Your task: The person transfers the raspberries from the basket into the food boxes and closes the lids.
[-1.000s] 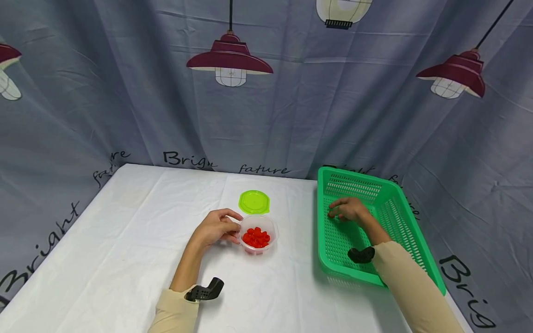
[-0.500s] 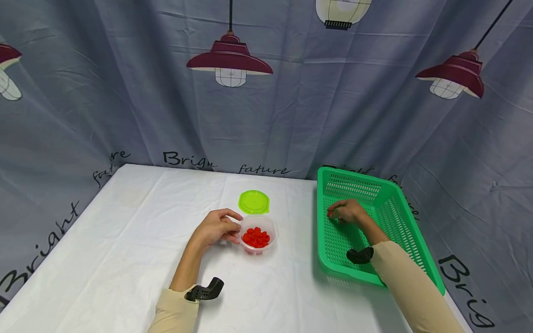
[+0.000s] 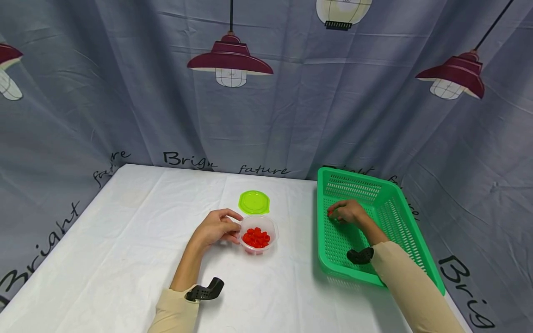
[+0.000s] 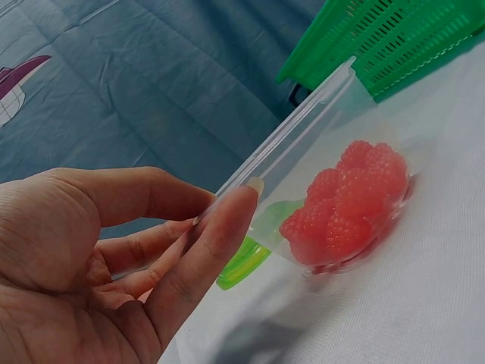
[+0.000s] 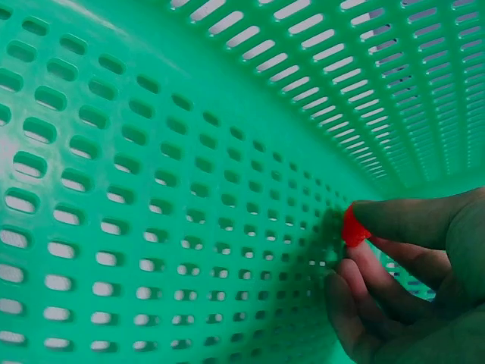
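Observation:
My left hand [image 3: 216, 227] pinches the rim of a clear plastic tub [image 3: 272, 226] between thumb and fingers; the tub stands upright on the white cloth. Inside it lie several red raspberries [image 4: 348, 197], seen close through the wall in the left wrist view. My right hand [image 3: 350, 211] reaches down into the green basket [image 3: 381, 277], near its left wall. Between its thumb and fingers it pinches one red raspberry [image 5: 354, 226], low over the perforated basket floor. Part of that berry is hidden by the fingertips.
A lime-green lid [image 3: 254, 202] lies flat on the table just behind the tub. The basket's raised rim surrounds my right hand. A grey-blue printed curtain [image 3: 266, 115] hangs behind the white-covered table [image 3: 125, 259].
My right fingers have closed on a raspberry at the basket's left side, and the hand has shifted only slightly. My left hand and the tub have stayed in place.

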Motion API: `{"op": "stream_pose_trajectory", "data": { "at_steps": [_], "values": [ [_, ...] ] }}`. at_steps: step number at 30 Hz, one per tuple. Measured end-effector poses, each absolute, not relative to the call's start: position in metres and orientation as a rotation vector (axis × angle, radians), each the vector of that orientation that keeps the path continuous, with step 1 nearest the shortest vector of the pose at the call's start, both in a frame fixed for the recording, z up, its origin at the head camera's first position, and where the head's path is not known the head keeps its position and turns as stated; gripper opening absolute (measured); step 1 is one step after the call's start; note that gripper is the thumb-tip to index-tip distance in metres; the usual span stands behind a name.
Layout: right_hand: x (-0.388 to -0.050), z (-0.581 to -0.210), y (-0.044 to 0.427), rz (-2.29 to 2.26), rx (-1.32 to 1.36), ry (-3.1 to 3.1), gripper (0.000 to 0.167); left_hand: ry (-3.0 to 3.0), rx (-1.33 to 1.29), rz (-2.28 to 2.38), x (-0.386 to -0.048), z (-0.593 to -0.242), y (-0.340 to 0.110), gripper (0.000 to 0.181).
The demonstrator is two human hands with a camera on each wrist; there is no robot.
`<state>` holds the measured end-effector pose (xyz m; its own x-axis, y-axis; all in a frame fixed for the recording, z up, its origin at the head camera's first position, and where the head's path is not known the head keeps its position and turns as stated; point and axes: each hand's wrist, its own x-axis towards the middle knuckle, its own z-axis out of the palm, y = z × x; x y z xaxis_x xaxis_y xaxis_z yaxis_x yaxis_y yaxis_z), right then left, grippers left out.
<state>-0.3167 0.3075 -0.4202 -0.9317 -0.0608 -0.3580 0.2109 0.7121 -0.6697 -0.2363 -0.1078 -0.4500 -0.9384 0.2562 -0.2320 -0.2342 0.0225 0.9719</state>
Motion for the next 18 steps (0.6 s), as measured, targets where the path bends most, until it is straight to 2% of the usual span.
{"op": "stream_pose_trajectory", "data": {
  "at_steps": [18],
  "values": [
    [-0.310, -0.386, 0.299, -1.207, 0.090, 2.574, 0.040, 1.957, 0.023, 1.995, -0.237, -0.452, -0.107, 0.033]
  ]
}}
